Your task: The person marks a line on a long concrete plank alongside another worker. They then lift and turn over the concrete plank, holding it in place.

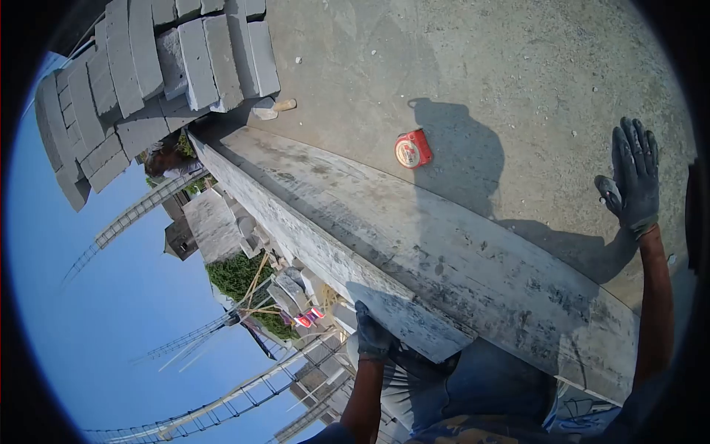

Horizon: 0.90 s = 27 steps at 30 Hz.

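My left hand (373, 339), in a dark glove, grips the outer edge of a narrow weathered plank (325, 248) near its close end; some fingers are hidden behind it. This plank meets a wider stained board (444, 255) along its length. My right hand (634, 174), also gloved, is stretched out with fingers extended and thumb apart, over the concrete surface (547, 89). Nothing is in it; whether it touches the concrete I cannot tell. Between the wide board and my head's shadow sits a red tape measure (413, 149).
Grey blocks (148, 66) are stacked at the upper left. Beside them lies a trowel with a wooden handle (284, 105). Another person (166, 159) is partly visible past the plank's far end. Beyond the outer edge are lattice metal frames (140, 211), rubble and foliage well below.
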Available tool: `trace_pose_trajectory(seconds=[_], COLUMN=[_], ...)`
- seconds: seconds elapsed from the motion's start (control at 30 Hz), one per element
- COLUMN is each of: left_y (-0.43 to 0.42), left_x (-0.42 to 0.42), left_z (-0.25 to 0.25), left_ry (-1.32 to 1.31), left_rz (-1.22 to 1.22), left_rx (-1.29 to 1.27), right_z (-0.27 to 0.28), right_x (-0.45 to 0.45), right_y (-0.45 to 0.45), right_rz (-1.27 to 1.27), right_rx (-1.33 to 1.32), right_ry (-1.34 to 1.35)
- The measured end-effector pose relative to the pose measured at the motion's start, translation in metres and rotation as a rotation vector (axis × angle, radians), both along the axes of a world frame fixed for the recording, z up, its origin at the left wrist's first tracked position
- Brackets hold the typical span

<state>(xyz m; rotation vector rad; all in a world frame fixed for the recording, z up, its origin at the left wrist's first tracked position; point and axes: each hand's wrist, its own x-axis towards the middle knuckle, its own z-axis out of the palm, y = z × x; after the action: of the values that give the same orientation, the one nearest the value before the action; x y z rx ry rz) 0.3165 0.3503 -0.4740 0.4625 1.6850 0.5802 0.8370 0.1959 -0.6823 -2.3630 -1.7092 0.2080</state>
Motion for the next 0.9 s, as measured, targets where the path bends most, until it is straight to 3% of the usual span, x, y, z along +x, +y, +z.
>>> trace_pose_trajectory(seconds=[0.2,0.53,0.9], left_y=[0.001,-0.009,-0.013], left_x=[-0.001,0.016,-0.021], left_z=[-0.002,0.003,-0.010], left_ry=[0.011,-0.015,-0.087], left_rz=[0.105,0.055,0.127], left_rx=[0.003,-0.036,0.058], right_z=[-0.008,0.005,0.028], right_x=[0.001,-0.004,-0.013], right_y=[0.006,0.012,0.018], right_rz=[0.003,-0.013,-0.040], right_rx=[0.003,0.056,0.074], right_ry=[-0.033,-0.026,-0.032])
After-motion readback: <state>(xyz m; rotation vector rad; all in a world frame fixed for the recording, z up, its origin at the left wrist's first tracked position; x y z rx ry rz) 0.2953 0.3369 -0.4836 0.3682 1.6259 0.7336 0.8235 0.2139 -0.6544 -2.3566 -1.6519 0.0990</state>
